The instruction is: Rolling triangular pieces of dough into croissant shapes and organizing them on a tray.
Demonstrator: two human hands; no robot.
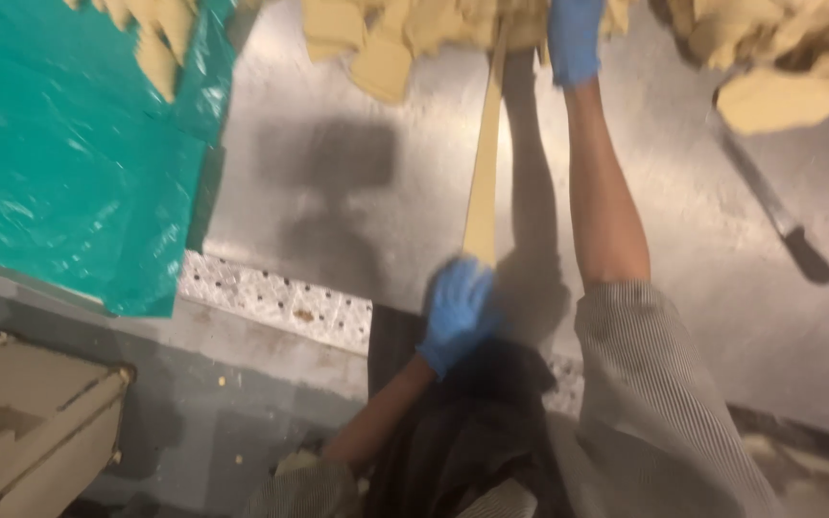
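Note:
Both my hands wear blue gloves. My left hand (pixel 458 309) grips the near end of a long tan strip (pixel 483 163) at the table's front edge. My right hand (pixel 574 38) reaches far across the steel table (pixel 338 173) and holds the strip's far end, up against a pile of tan dough-like pieces (pixel 386 38). The strip stretches straight between the two hands, just above the table. The picture is blurred by motion.
A teal plastic sheet (pixel 69 153) covers the table's left part, with tan pieces on its far end. More tan pieces (pixel 779 58) lie at the far right. A long knife (pixel 774 206) with a dark handle rests on the right. A beige box (pixel 31 422) stands lower left.

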